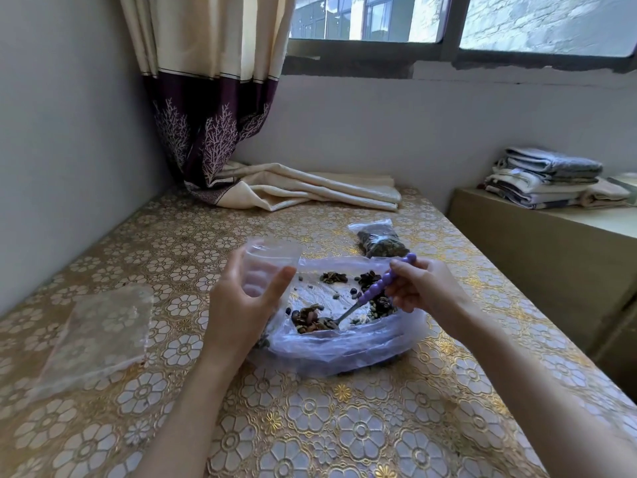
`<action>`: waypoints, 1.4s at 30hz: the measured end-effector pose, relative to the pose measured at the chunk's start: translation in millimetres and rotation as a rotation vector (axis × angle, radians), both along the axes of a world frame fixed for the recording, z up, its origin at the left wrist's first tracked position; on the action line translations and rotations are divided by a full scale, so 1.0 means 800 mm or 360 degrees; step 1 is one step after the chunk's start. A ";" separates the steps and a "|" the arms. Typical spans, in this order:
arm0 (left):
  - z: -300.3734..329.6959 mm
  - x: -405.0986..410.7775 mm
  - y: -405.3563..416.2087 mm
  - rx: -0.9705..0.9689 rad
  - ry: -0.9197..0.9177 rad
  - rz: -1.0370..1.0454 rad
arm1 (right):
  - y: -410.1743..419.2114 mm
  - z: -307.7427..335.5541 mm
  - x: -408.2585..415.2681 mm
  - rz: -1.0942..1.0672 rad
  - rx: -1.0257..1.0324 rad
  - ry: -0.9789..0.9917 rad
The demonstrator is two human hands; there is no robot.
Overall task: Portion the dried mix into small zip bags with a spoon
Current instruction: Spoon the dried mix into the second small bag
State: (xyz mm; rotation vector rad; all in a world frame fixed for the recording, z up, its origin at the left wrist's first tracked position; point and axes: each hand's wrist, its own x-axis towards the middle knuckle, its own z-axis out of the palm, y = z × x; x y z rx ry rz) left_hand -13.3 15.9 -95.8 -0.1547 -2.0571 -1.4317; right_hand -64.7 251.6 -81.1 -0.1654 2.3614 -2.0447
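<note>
Two bare hands work at the centre of the frame over a table covered with a gold floral tablecloth [310,426]. The left hand [241,305] holds up a small clear zip bag [270,262], thumb curled against its near face and the fingers showing through the plastic behind it, so the bag is pinched between them with its mouth upward; the bag looks empty. The right hand [424,288] grips the purple beaded handle of a spoon [375,291], fingers curled round it, and the handle slants up toward the right while the metal bowl dips down to the left into a heap of the dried mix [310,320]. That mix (dark pods, seeds and brownish bits) lies scattered inside a large clear plastic bag [344,346] spread open on the cloth just below both hands, with smaller clumps toward its far edge and right side. A filled small zip bag [379,239], packed with the same dark mix, lies on the table just beyond the large bag, right of centre. At the lower left of the frame a flat stack of empty clear zip bags [100,336] rests on the cloth, well apart from the hands. In the upper left a cream and purple curtain [213,115] hangs down, its hem piled on the far end of the table, and folded towels [548,177] sit on a ledge at the right.
</note>
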 end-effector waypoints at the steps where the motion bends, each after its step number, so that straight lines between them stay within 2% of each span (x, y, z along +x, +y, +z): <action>1: 0.000 0.000 0.000 -0.0002 0.0002 -0.0002 | -0.003 -0.001 0.001 -0.0003 -0.0018 -0.0018; 13: -0.002 0.000 0.001 -0.0068 -0.0026 -0.0036 | 0.001 -0.001 -0.002 -0.0192 -0.0297 -0.0080; 27: -0.009 -0.004 -0.002 -0.0221 -0.0153 -0.0065 | 0.003 0.059 -0.006 -0.0389 -0.0551 0.0266; 37: -0.009 -0.005 -0.001 -0.0179 -0.0165 -0.0092 | -0.043 0.087 0.004 -0.0169 -0.0460 0.0427; 42: -0.010 -0.004 -0.002 -0.0037 -0.0177 -0.0150 | -0.071 0.082 0.017 0.0031 -0.0352 0.0641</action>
